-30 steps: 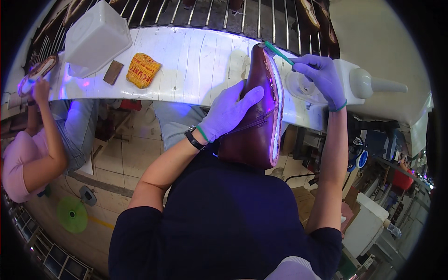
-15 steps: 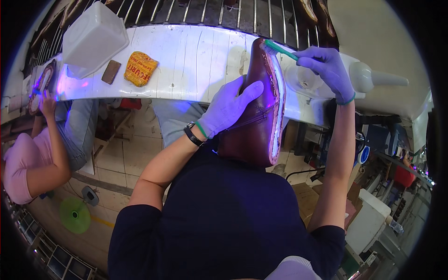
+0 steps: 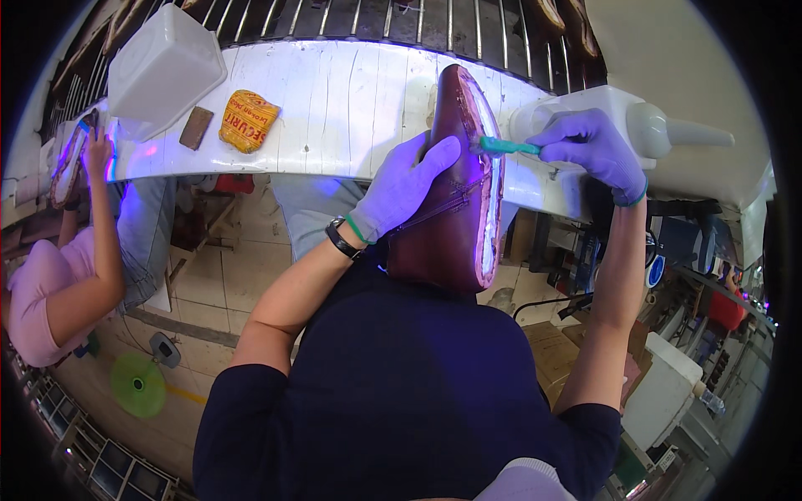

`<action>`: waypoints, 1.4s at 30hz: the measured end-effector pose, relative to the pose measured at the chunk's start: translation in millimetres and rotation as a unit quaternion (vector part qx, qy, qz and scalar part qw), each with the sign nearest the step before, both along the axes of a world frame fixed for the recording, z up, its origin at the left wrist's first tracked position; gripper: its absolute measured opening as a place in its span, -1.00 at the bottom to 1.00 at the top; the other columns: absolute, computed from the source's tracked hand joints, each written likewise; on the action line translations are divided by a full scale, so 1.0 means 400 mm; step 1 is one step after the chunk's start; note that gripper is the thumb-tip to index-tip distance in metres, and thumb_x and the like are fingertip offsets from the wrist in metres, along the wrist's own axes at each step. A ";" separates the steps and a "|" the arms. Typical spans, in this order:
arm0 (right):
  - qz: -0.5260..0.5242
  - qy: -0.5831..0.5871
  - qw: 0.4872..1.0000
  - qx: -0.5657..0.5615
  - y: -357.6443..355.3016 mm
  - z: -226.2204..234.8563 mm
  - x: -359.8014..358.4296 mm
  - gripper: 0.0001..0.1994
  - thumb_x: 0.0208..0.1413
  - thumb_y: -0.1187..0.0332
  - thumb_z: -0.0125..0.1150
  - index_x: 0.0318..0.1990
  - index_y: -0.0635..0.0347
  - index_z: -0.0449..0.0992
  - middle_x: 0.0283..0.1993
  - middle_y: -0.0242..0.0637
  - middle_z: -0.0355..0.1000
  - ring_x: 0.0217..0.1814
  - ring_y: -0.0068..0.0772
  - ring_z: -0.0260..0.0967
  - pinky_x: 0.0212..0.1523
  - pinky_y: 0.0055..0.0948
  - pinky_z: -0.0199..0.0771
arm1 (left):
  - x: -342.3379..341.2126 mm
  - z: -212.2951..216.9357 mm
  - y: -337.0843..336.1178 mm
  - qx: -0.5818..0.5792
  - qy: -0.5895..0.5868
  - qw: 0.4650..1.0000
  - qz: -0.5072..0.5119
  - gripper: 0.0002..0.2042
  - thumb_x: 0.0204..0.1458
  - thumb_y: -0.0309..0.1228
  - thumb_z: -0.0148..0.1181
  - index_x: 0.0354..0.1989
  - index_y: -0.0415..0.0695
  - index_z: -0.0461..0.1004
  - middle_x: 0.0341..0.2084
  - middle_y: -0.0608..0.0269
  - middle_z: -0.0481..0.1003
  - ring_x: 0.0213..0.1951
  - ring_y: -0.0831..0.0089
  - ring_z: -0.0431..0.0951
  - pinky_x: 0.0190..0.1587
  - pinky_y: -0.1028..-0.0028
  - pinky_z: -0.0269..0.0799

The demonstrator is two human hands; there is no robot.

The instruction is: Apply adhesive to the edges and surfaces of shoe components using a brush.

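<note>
We wrap our gloved left hand point(image 3: 401, 188) around the side of a dark brown shoe point(image 3: 455, 192), which stands on end against our chest, its sole edge turned to the right. Our gloved right hand point(image 3: 595, 150) pinches a green brush point(image 3: 505, 147), whose tip touches that glowing edge. Beyond both hands runs a white workbench point(image 3: 334, 100); far to our left, a co-worker's hand point(image 3: 98, 154) rests on another shoe point(image 3: 68, 163).

Bench point(image 3: 351, 100) bare mid-span — tub point(image 3: 163, 67), packet point(image 3: 248, 119) crowd its left
</note>
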State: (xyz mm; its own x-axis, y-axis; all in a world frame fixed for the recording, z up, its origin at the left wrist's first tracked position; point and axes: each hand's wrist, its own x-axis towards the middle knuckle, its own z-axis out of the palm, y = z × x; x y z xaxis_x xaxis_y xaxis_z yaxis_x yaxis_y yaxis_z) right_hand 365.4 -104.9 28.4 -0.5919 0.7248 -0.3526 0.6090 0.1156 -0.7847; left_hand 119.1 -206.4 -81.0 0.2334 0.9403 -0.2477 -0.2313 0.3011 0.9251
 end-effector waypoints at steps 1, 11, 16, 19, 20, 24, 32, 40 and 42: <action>-0.007 0.004 1.000 -0.020 -0.005 -0.004 0.005 -0.77 -0.17 0.54 0.35 -0.27 0.34 0.63 -0.43 -0.33 0.49 -0.38 -0.60 0.38 -0.32 -0.58 0.33 | 0.000 -0.003 0.001 0.000 0.000 1.000 -0.001 -0.48 0.15 0.01 0.06 -0.08 -0.32 0.41 -0.32 0.21 0.51 -0.30 0.58 0.45 -0.19 0.49 0.39; 0.050 0.082 0.990 -0.106 -0.142 -0.028 0.024 -0.80 -0.17 0.47 0.44 -0.31 0.26 0.65 -0.44 -0.29 0.53 -0.41 -0.54 0.43 -0.30 -0.55 0.38 | -0.010 -0.023 0.000 -0.002 0.006 1.000 0.031 -0.50 0.16 -0.01 0.06 -0.11 -0.32 0.42 -0.36 0.26 0.48 -0.31 0.61 0.41 -0.20 0.52 0.37; -0.065 0.086 0.992 -0.064 -0.159 -0.041 0.029 -0.82 -0.06 0.41 0.36 -0.27 0.26 0.64 -0.44 -0.35 0.52 -0.39 -0.62 0.40 -0.30 -0.57 0.37 | 0.001 -0.027 0.012 0.002 -0.003 0.999 0.034 -0.51 0.17 -0.02 0.04 -0.13 -0.32 0.43 -0.37 0.28 0.48 -0.32 0.63 0.40 -0.21 0.53 0.36; -0.116 0.040 0.992 0.021 -0.150 -0.048 0.017 -0.83 -0.03 0.43 0.33 -0.26 0.25 0.64 -0.44 -0.37 0.51 -0.38 -0.65 0.38 -0.30 -0.58 0.36 | -0.002 -0.017 0.020 -0.006 -0.004 0.999 0.035 -0.51 0.18 -0.02 0.02 -0.15 -0.32 0.43 -0.39 0.30 0.48 -0.34 0.63 0.40 -0.21 0.52 0.35; -0.101 0.044 0.994 0.010 -0.156 -0.040 0.011 -0.82 -0.05 0.42 0.35 -0.26 0.24 0.65 -0.45 -0.37 0.51 -0.39 -0.63 0.39 -0.31 -0.56 0.36 | -0.005 -0.021 0.021 -0.001 0.003 0.999 0.039 -0.51 0.18 -0.02 0.01 -0.17 -0.33 0.43 -0.40 0.30 0.48 -0.35 0.63 0.39 -0.22 0.52 0.35; 0.041 0.093 0.994 -0.049 -0.171 -0.025 0.031 -0.78 -0.10 0.41 0.40 -0.25 0.22 0.65 -0.46 -0.35 0.52 -0.43 -0.58 0.40 -0.36 -0.53 0.35 | -0.010 -0.017 0.016 -0.012 0.024 0.999 0.046 -0.51 0.19 -0.02 -0.02 -0.20 -0.33 0.44 -0.41 0.31 0.47 -0.35 0.62 0.39 -0.23 0.52 0.34; -0.117 0.033 0.991 0.064 -0.155 -0.033 0.005 -0.82 -0.02 0.45 0.28 -0.23 0.26 0.64 -0.50 -0.42 0.45 -0.40 -0.70 0.31 -0.31 -0.62 0.30 | 0.000 -0.039 0.032 -0.018 -0.011 0.999 0.047 -0.51 0.20 -0.01 -0.04 -0.24 -0.33 0.44 -0.43 0.30 0.46 -0.36 0.61 0.37 -0.23 0.52 0.34; -0.014 0.039 0.998 -0.039 -0.176 0.030 0.002 -0.79 -0.07 0.41 0.36 -0.24 0.27 0.64 -0.52 -0.40 0.45 -0.44 -0.67 0.31 -0.38 -0.55 0.28 | -0.013 -0.021 0.045 -0.021 -0.031 0.998 0.059 -0.52 0.20 -0.01 -0.03 -0.26 -0.28 0.47 -0.43 0.34 0.47 -0.36 0.65 0.39 -0.24 0.55 0.36; 0.010 0.017 0.998 -0.062 -0.175 0.049 -0.009 -0.78 -0.10 0.42 0.37 -0.24 0.26 0.64 -0.53 -0.37 0.46 -0.46 -0.64 0.31 -0.40 -0.54 0.29 | -0.022 -0.021 0.048 -0.054 -0.055 0.996 0.035 -0.52 0.18 0.02 -0.01 -0.25 -0.25 0.49 -0.41 0.32 0.48 -0.36 0.65 0.42 -0.24 0.56 0.38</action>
